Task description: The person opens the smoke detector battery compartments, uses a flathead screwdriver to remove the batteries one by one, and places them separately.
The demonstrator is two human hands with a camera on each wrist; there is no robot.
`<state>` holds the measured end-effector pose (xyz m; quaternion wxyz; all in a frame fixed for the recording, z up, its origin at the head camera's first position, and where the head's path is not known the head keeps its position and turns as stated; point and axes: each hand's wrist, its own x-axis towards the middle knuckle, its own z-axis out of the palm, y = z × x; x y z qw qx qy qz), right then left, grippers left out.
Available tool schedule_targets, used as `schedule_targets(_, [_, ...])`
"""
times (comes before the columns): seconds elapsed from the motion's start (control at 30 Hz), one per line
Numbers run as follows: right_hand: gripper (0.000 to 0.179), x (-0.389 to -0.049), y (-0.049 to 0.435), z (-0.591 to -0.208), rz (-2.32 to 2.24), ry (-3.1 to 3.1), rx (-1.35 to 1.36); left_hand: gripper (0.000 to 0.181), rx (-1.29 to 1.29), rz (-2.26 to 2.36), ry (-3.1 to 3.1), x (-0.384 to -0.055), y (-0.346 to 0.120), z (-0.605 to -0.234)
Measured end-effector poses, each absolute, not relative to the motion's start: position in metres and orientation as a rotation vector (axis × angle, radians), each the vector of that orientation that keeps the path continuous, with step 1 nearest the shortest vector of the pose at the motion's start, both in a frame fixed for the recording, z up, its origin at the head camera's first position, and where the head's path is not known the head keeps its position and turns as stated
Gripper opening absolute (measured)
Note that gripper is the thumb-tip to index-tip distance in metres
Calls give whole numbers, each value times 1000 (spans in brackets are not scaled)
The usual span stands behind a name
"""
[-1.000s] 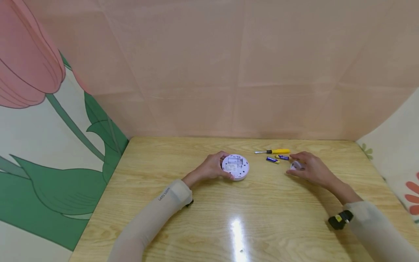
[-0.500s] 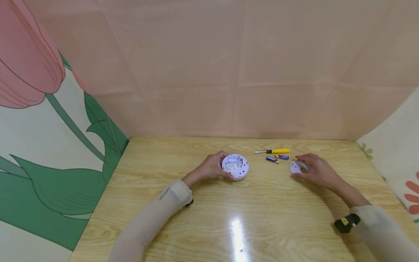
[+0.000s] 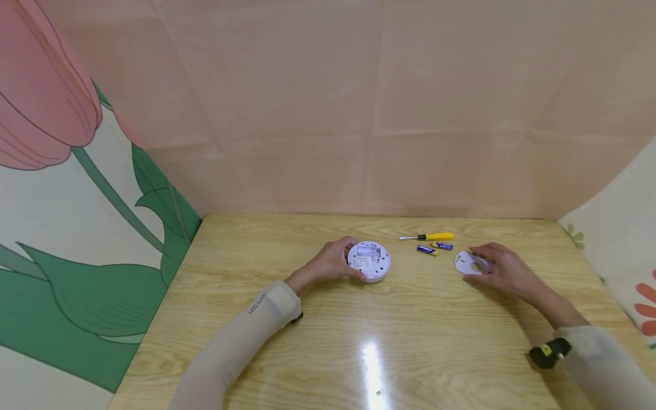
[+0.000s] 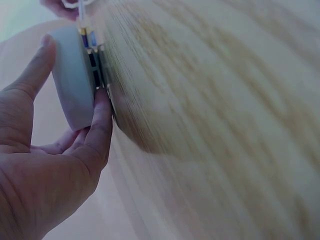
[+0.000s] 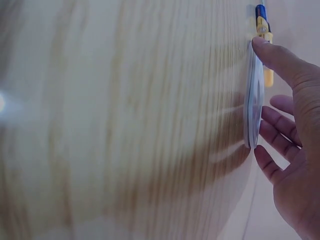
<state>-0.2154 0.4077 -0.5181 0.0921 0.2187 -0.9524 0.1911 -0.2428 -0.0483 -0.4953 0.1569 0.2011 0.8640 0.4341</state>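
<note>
A round white smoke detector (image 3: pixel 370 263) lies with its back up, showing an uncovered battery bay. My left hand (image 3: pixel 335 260) grips its left side, thumb on the near edge and fingers round the far edge; the left wrist view shows the detector (image 4: pixel 75 80) between thumb and fingers. To the right is a flat white mounting plate (image 3: pixel 463 263) with a round hole, low on the table. Around its right part, my right hand (image 3: pixel 504 270) spreads loosely. In the right wrist view, thumb and fingertips sit at opposite edges of the plate (image 5: pixel 253 100).
Two blue-and-yellow batteries (image 3: pixel 427 250) lie between the detector and the plate. Behind them is a yellow-handled screwdriver (image 3: pixel 435 237). The wooden table (image 3: pixel 307 347) ends at a pink backdrop (image 3: pixel 369 142), with a flower-print cloth (image 3: pixel 97 307) at left.
The right hand has drawn back to the right, first laying the mounting plate flatter, then sliding along it while the plate stays nearly still. The left hand and detector have not visibly moved.
</note>
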Motion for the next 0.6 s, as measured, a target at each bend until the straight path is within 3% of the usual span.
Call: schedule_targets(0.6, [64,-217,413,-520,535,-2842,611,87,585,1248,2471,-242,-49,-494])
